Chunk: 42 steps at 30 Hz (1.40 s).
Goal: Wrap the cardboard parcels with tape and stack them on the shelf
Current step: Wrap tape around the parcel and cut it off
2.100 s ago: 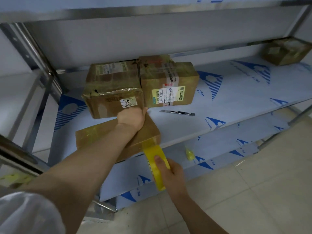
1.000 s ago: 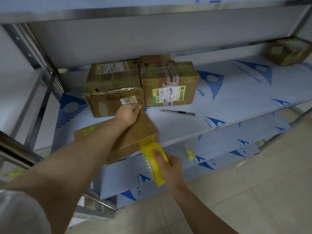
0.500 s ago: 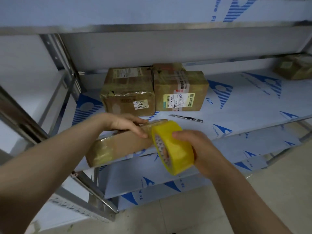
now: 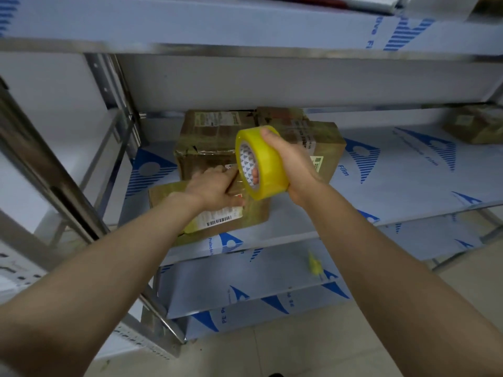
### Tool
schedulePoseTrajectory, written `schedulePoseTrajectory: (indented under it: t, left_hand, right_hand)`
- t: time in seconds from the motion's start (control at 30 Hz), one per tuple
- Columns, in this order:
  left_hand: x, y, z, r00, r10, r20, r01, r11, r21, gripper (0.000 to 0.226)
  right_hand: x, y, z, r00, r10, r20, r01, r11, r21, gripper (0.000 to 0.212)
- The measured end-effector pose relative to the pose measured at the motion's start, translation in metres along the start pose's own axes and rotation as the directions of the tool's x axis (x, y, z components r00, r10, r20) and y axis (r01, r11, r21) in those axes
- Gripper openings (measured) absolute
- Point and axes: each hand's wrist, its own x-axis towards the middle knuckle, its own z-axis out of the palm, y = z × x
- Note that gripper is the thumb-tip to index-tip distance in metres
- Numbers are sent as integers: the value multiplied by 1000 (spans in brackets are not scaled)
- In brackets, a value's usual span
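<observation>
Left hand (image 4: pixel 215 190) presses straight fingers (image 4: pixel 230 174) on the parcel (image 4: pixel 255 213); right hand (image 4: pixel 292 159) curls its fingers (image 4: pixel 255 177) round the tape roll (image 4: pixel 269 164) above.

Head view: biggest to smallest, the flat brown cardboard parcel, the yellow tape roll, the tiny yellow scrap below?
1. flat brown cardboard parcel, partly under the left hand
2. yellow tape roll, nearer the camera, so looks big
3. tiny yellow scrap

A small yellow scrap (image 4: pixel 313 263), blurred, is being seen lying at 6 o'clock. Pale floor tiles (image 4: pixel 340 346) are being shown toward 5 o'clock. Blue-printed protective film (image 4: pixel 408 164) is being seen at 3 o'clock, and a blurred white flat item (image 4: pixel 375 5) at 1 o'clock.
</observation>
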Motion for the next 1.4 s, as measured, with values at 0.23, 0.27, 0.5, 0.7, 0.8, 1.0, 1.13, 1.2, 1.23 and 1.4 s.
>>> schedulePoseTrajectory:
  t: [0.23,0.27,0.5,0.7,0.8,1.0,1.13,1.2,1.23,1.4]
  left_hand:
    - [0,0,-8,999,3,41,0,998,-61,89]
    - [-3,1,-8,999,14,38,-10,996,-92,88]
    - [-22,8,9,997,70,8,-70,998,-4,89]
    - [-32,12,16,965,242,-103,-237,970,60,74]
    - [-33,13,14,965,253,-65,-248,966,78,72]
    - [-19,10,-10,936,350,45,-293,842,-452,50]
    - [-12,1,-8,942,284,182,-135,813,-567,19]
    - [-8,-2,1,990,95,107,-44,914,-402,20]
    - [-8,-2,7,1000,13,23,-4,945,-326,29]
    - [-28,9,51,991,-57,121,74,988,-133,120]
  right_hand:
    - [-46,45,-17,994,-20,-111,23,999,27,25]
    - [-49,45,-20,993,-37,-114,41,999,34,24]
    - [-68,74,-25,990,-93,-102,99,993,60,37]
    - [-72,99,-25,980,-166,-112,174,983,60,38]
    - [-72,96,-26,981,-158,-109,164,985,53,39]
    - [-57,39,-42,994,-11,105,-2,992,127,29]
    - [-32,18,-32,960,56,276,-68,997,33,21]
    - [-13,19,-18,979,74,192,-68,997,-39,14]
    - [-3,21,-12,986,73,147,-67,997,-48,18]
    - [43,27,6,995,97,-5,-97,988,-117,43]
